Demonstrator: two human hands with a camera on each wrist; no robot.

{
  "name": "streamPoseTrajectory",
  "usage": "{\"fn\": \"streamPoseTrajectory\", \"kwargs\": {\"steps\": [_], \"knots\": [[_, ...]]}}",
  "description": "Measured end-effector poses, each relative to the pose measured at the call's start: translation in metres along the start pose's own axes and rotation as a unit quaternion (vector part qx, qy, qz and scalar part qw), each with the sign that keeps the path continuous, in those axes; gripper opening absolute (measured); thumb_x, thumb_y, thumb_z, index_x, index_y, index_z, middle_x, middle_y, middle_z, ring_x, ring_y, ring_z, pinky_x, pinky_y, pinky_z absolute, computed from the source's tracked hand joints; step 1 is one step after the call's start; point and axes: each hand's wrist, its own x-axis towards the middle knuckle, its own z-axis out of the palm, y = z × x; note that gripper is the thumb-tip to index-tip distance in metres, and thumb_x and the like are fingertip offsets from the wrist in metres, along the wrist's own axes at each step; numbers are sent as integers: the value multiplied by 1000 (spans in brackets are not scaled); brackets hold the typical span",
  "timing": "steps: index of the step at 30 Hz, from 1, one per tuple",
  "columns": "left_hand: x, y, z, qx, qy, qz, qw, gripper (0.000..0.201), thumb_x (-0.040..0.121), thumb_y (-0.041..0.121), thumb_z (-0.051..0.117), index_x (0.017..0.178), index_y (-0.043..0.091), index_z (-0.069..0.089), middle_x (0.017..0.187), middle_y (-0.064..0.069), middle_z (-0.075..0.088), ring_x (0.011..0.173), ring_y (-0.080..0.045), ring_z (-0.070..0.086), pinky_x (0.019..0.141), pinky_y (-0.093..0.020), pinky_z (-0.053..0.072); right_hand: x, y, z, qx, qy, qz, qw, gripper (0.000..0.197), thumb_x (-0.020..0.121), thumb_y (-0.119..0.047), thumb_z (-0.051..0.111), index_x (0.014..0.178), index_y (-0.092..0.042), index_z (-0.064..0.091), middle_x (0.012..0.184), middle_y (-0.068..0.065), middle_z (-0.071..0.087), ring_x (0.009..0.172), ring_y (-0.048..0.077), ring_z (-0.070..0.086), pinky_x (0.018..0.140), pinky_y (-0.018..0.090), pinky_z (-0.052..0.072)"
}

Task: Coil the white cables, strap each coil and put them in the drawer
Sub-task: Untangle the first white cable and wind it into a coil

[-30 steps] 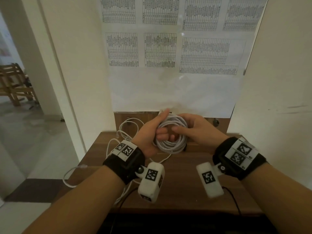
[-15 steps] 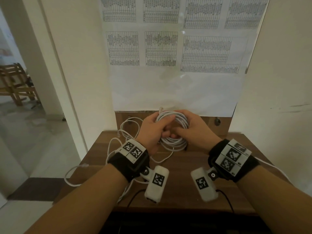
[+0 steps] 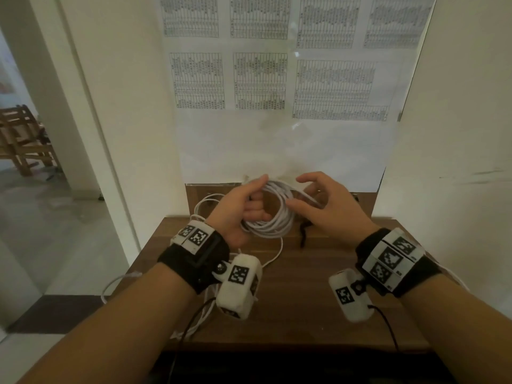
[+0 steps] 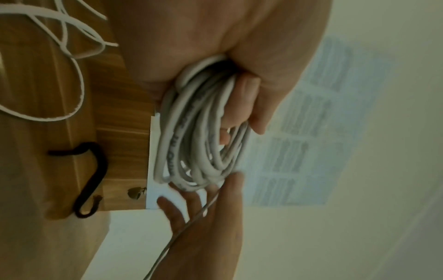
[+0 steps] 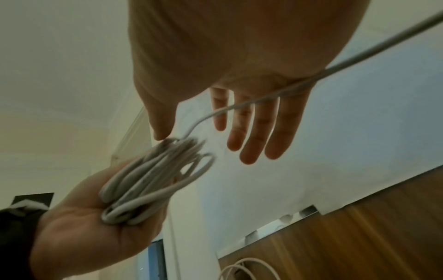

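The print on the wall sheets [image 3: 260,79] at the upper centre is too small to read. The left hand [image 3: 243,209] hides part of the white coil [image 3: 273,217]. At far left, the wooden chair [image 3: 20,139] is cut by the edge.

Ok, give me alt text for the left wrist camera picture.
The left hand grips a white cable coil while the open right hand reaches toward it, a loose strand running across its palm. Behind, a black strap lies on the wooden table.
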Motion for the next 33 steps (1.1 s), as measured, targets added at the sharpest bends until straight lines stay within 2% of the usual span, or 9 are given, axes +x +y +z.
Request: {"fn": "streamPoseTrajectory", "kwargs": {"steps": [5,8,13,18,21,24,27,30,33], "knots": [[-2,18,-25,-127,34,12,991,45,96,32,59,57,22,41,39,12,25,27,-4,26,33,-13,28,-3,24,-17,-51,66,29,996,20,87,-34,74,104,-31,64,87,-7,67,81,6,62,70,22,48],[4,24,-32,-145,81,40,985,49,100,33,57,54,23,41,39,10,23,29,-5,27,36,-13,27,-5,29,-14,-75,55,24,995,8,90,-25,73,90,-30,67,86,-8,67,81,6,59,70,24,48],[13,20,-18,-105,213,122,964,30,97,30,65,72,18,53,40,6,35,34,-7,42,49,-25,50,-2,22,3,-157,-13,-8,987,5,92,-28,69,94,-30,73,86,-22,61,84,-2,57,82,29,54],[17,7,-10,146,324,198,913,35,88,37,75,68,12,62,51,1,58,48,-11,57,60,-28,50,-3,-6,17,-263,-146,-83,950,18,97,-33,62,109,-27,73,107,-11,69,100,11,64,88,35,55],[14,-5,-3,346,280,246,861,38,94,34,68,66,9,58,52,1,55,38,0,49,46,-11,40,-6,-21,22,-276,-182,-130,935,24,98,-35,58,115,-25,71,110,-10,67,100,11,60,83,31,49],[15,-16,-7,465,198,250,826,37,94,38,66,78,6,61,60,1,57,46,-1,49,49,-14,40,-6,-30,24,-213,-179,-148,949,21,98,-32,60,112,-24,74,107,-10,69,95,7,61,85,34,53],[14,-18,-10,471,155,216,841,46,96,48,59,82,5,69,65,-1,65,60,-11,59,63,-29,50,-4,-31,23,-119,-125,-142,975,14,95,-28,65,101,-23,77,99,-9,73,92,10,65,85,39,54],[4,-16,-3,415,136,181,881,62,100,56,42,61,15,65,52,1,61,49,-9,58,52,-19,46,0,-28,21,-34,-37,-114,992,10,93,-28,69,96,-20,73,88,-7,72,82,10,67,81,39,56],[2,-18,-2,305,89,126,940,65,87,74,50,55,18,61,48,-3,50,42,-17,47,48,-26,41,7,-25,19,11,18,-73,997,22,87,-37,74,89,-19,61,82,1,67,78,18,64,74,44,55]]}}
